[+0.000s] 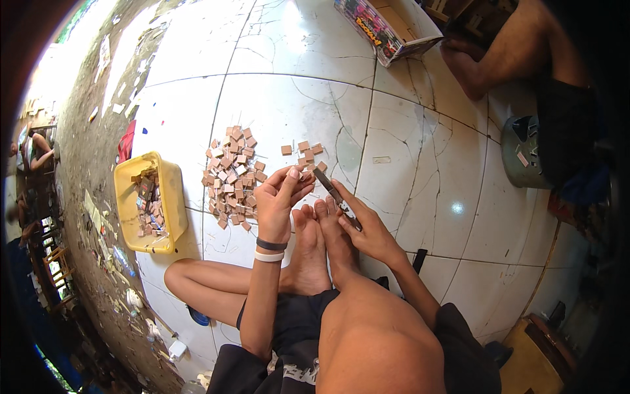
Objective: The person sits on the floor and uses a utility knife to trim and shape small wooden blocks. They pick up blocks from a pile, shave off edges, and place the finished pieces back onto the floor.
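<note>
My left hand (279, 197), with a black and a white band at the wrist, is raised over my feet. Its thumb and fingers pinch together; what sits in them is too small to make out. Just to its right, my right hand (371, 233) is closed round a dark, narrow, flat bar-shaped tool (328, 186). The tool slants up and left, its far end close to the left fingertips. Beyond the left hand lie several loose small brown square blocks (303, 146). A larger pile of such blocks (230, 174), some with thin wire-like pieces, spreads over the tiles to the left.
A yellow plastic bin (172, 203) at the left holds more brown pieces. Ahead stands an open printed cardboard box (394, 39). Another person's bent leg (512, 49) and a dark green tub (515, 157) are at the right. Cracked white tiles (433, 190) make the floor; littered ground (98, 151) borders it.
</note>
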`<state>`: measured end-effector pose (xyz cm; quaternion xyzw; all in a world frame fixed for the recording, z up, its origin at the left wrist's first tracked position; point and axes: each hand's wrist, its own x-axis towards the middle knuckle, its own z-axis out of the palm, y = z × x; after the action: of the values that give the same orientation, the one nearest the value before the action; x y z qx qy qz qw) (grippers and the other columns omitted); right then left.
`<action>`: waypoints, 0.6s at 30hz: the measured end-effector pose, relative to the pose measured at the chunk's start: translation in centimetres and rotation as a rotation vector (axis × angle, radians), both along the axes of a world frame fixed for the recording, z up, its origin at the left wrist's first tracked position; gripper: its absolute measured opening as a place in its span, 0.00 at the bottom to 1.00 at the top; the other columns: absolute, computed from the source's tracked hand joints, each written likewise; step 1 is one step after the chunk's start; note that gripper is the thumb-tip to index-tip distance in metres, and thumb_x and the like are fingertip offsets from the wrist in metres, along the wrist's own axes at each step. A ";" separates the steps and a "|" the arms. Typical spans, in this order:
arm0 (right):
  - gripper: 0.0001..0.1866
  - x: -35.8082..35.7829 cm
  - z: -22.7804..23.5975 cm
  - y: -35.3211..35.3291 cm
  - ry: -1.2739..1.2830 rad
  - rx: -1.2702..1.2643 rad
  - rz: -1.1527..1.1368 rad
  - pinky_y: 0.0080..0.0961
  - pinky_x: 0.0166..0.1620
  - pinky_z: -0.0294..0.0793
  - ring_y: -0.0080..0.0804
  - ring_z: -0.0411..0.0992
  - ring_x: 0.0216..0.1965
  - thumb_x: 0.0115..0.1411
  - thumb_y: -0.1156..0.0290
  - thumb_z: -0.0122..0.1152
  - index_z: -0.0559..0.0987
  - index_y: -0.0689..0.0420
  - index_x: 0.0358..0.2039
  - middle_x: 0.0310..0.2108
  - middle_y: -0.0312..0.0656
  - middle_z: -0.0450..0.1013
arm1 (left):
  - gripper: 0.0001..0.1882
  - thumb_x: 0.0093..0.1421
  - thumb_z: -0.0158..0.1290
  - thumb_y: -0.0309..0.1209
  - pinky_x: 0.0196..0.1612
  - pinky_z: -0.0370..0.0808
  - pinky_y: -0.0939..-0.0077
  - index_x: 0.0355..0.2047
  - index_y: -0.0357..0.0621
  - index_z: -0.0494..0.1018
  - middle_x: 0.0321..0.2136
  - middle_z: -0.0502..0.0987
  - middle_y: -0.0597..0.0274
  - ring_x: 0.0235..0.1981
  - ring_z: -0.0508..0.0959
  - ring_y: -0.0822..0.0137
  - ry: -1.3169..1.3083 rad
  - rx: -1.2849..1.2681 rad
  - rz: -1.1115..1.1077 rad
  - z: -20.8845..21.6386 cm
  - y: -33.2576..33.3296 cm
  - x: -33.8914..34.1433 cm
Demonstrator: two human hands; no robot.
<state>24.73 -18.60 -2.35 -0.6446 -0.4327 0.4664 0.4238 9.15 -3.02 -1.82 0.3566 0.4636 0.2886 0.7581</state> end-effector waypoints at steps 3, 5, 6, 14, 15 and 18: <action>0.43 0.1 0.2 0.0 0.004 -0.023 0.015 0.46 0.60 0.73 0.61 0.76 0.56 0.70 0.76 0.59 0.56 0.38 0.81 0.59 0.60 0.74 | 0.16 0.73 0.59 0.33 0.51 0.88 0.68 0.51 0.28 0.79 0.42 0.86 0.47 0.45 0.88 0.58 0.007 0.012 -0.011 0.0 0.1 -0.1; 0.42 0.2 0.4 0.0 -0.004 -0.031 0.025 0.46 0.60 0.74 0.61 0.76 0.56 0.70 0.76 0.59 0.56 0.38 0.81 0.58 0.60 0.75 | 0.18 0.73 0.60 0.32 0.49 0.88 0.69 0.50 0.25 0.78 0.41 0.86 0.46 0.43 0.89 0.58 -0.001 0.019 0.003 0.0 0.0 0.0; 0.42 0.2 0.4 0.0 -0.008 -0.027 0.029 0.46 0.60 0.74 0.61 0.76 0.55 0.70 0.75 0.59 0.56 0.38 0.81 0.58 0.60 0.75 | 0.18 0.73 0.60 0.32 0.49 0.88 0.69 0.50 0.25 0.78 0.41 0.86 0.46 0.43 0.89 0.58 0.000 0.014 0.000 0.0 0.0 0.0; 0.41 0.2 0.8 0.0 -0.051 0.024 0.028 0.46 0.59 0.74 0.61 0.77 0.55 0.71 0.75 0.58 0.56 0.40 0.81 0.58 0.61 0.75 | 0.17 0.73 0.60 0.32 0.48 0.88 0.70 0.50 0.24 0.79 0.41 0.86 0.46 0.42 0.89 0.59 0.003 0.004 0.001 0.2 -0.1 0.0; 0.41 0.2 0.9 0.0 -0.028 0.005 0.028 0.46 0.59 0.74 0.61 0.77 0.55 0.71 0.75 0.58 0.56 0.40 0.80 0.57 0.61 0.75 | 0.17 0.73 0.60 0.32 0.48 0.89 0.70 0.50 0.25 0.79 0.41 0.86 0.46 0.42 0.89 0.59 0.001 0.008 0.002 0.2 -0.1 0.0; 0.41 0.3 1.3 0.0 -0.009 -0.032 0.039 0.45 0.62 0.72 0.60 0.73 0.61 0.70 0.76 0.58 0.56 0.44 0.80 0.63 0.60 0.71 | 0.17 0.73 0.60 0.32 0.48 0.89 0.71 0.50 0.25 0.79 0.41 0.86 0.45 0.42 0.89 0.59 0.005 0.013 0.005 0.2 -0.2 0.0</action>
<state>25.01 -18.58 -1.07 -0.6448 -0.4399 0.4785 0.4022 9.17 -3.24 -1.63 0.3611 0.4644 0.2928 0.7538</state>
